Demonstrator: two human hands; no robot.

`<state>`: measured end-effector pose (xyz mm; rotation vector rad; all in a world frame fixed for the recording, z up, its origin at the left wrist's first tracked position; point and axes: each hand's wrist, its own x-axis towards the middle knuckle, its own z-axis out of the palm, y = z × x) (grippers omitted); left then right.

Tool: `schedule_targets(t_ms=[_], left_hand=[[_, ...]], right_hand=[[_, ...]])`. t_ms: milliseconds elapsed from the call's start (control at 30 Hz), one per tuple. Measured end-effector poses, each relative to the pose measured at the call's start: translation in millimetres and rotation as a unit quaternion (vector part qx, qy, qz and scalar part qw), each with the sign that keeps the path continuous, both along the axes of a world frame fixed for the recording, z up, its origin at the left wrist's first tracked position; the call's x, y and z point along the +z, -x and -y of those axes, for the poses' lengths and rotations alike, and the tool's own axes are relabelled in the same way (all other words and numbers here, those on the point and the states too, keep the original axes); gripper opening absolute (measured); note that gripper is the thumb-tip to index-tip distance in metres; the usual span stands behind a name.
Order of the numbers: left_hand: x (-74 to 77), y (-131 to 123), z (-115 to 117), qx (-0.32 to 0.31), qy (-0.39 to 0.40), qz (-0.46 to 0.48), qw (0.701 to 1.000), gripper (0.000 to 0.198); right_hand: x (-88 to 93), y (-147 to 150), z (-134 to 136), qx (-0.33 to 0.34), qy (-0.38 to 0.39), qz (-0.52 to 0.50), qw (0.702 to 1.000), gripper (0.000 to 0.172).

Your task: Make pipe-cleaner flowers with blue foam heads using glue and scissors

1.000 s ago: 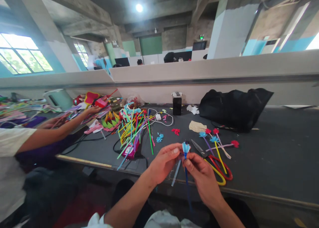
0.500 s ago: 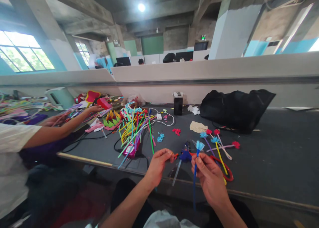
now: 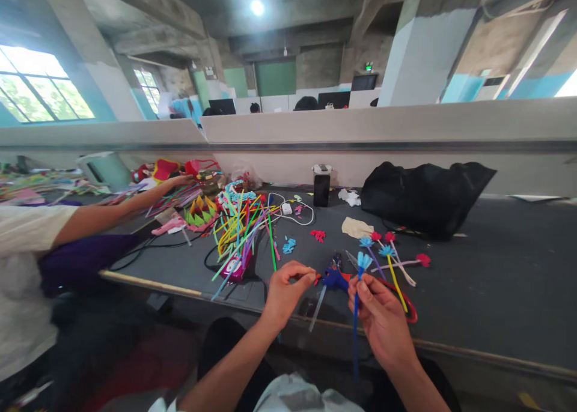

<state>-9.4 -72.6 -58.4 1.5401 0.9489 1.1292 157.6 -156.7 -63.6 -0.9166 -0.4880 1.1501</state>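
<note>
My right hand (image 3: 381,316) is closed on a blue stick flower (image 3: 358,292), pinching the stem just under its light-blue frilled head, with the stem hanging down past the desk edge. My left hand (image 3: 286,292) is curled in a pinch a short way to the left, its fingertips near a blue glue gun (image 3: 331,280) lying on the dark desk (image 3: 473,292); what it pinches, if anything, is too small to see. Red-handled scissors (image 3: 396,301) lie right behind my right hand.
Several finished stick flowers (image 3: 392,253) lie to the right. A heap of coloured sticks (image 3: 241,229) sits left of centre, beside a black bag (image 3: 424,196) and a phone (image 3: 321,190). A co-worker's arm (image 3: 112,214) reaches across craft clutter at the left.
My hands have come apart: the right one carried the blue flower to the right, the left one let go and drew back into a pinch. The co-worker's hand reached farther back.
</note>
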Motion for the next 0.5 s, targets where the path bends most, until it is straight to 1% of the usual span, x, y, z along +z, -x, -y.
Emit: schedule_targets(t_ms=[67,100,133,167,233,333,400,467,500], left_hand=[[6.8,-4,1,0.016,0.033,0.044,0.998,0.014],[11.2,-6,2,0.013,0.055,0.068,0.996,0.019],[15.9,-8,4,-0.002,0.075,0.088,0.993,0.024],[20.7,-10,5,-0.017,0.077,0.103,0.992,0.030],[29.3,-15,6,-0.055,0.051,0.115,0.991,0.042],[37.8,-21,6,-0.120,-0.020,0.080,0.989,0.053],[41.1,-25,5,-0.154,-0.074,0.032,0.985,0.048],[43.6,-28,4,-0.170,-0.119,-0.033,0.978,0.031],[44.5,-29,4,-0.166,-0.141,-0.065,0.974,0.024]], right_hand=[[0.4,2,-1,0.002,-0.004,0.016,1.000,0.025],[0.7,3,-1,0.003,-0.007,0.026,1.000,0.025],[1.2,4,-1,0.006,-0.008,0.036,0.999,0.025],[1.9,4,-1,0.008,-0.009,0.047,0.999,0.026],[4.1,6,-2,0.012,-0.004,0.067,0.998,0.027],[8.5,9,-2,0.022,-0.005,0.092,0.996,0.030],[10.6,10,-2,0.036,-0.016,0.104,0.994,0.029],[11.0,10,-2,0.045,-0.022,0.111,0.993,0.027],[10.6,10,-2,0.046,-0.023,0.112,0.992,0.027]])
